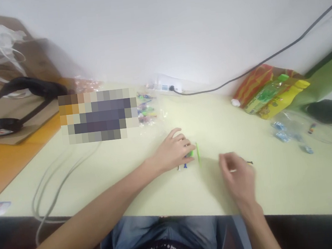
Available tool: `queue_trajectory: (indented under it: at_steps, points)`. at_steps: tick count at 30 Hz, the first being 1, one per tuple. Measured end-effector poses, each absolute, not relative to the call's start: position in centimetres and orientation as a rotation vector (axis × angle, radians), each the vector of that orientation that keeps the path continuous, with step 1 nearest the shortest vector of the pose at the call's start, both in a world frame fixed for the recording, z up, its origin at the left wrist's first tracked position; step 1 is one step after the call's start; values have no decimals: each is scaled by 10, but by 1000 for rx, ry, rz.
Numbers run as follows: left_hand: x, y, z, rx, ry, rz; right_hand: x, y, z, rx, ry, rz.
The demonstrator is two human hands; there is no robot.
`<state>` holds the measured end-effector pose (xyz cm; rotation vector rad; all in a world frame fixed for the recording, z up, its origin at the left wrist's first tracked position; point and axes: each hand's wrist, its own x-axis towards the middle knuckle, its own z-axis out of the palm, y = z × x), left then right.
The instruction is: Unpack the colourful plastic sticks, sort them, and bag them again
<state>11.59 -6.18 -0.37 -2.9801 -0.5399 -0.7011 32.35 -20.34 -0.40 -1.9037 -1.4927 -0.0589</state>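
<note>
My left hand (175, 149) rests low over the middle of the table, palm down, fingers apart and a little bent. Partly under its fingers lies a small bright green piece (190, 153), with a little blue piece (185, 165) and a small whitish piece (178, 168) just below. A thin green strip (198, 152) stands out to the right of the fingertips. Further right, my right hand (238, 174) is curled, thumb against fingers; whatever it may hold is hidden. Behind its knuckles a small black and yellow piece (250, 163) shows in part.
Clear plastic bags with colourful small parts (146, 108) lie at the back, beside a blurred-out dark object (102, 115). Snack bags (283, 97), a bottle (267, 93) and blue-white wrapped bits (283, 136) sit right. Cables (51, 201) cross the left; a black frame (19, 103) stands there.
</note>
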Motion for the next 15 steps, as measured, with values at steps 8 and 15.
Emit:
queue_trajectory:
  at_steps: [8,15]
  points:
    - [111,-65,4,-2969,-453,-1092,417,-238,-24,-1992,-1905,-522]
    - [106,-69,10,-2912,-443,-1318,407,-237,-29,-1910,-2008,-494]
